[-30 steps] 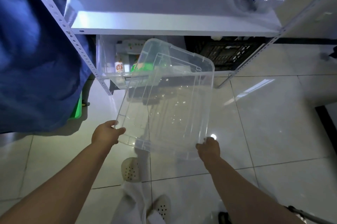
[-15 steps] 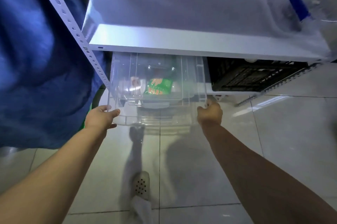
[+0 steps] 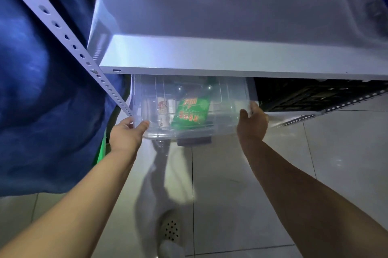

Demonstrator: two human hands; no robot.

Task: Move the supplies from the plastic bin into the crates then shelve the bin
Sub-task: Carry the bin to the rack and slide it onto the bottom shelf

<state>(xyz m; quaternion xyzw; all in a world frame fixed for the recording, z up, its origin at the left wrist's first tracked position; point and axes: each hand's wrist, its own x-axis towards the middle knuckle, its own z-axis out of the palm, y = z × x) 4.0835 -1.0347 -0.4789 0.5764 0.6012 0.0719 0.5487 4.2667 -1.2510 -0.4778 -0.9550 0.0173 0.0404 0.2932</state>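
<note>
Both hands, left (image 3: 127, 131) and right (image 3: 253, 124), grip the bin (image 3: 189, 106) sides; push level and straight under the shelf (image 3: 231, 64), clear of the crate (image 3: 304, 93).

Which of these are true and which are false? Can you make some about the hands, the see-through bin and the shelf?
1. Both hands hold the bin. True: the left hand grips its left corner and the right hand its right side.
2. The bin sits on top of the white shelf. False: it is under that shelf, on the lower level.
3. A green packet shows through the bin. True.
4. A black crate is left of the bin. False: it is on the bin's right.
5. The bin is red. False: it is clear plastic.
</note>
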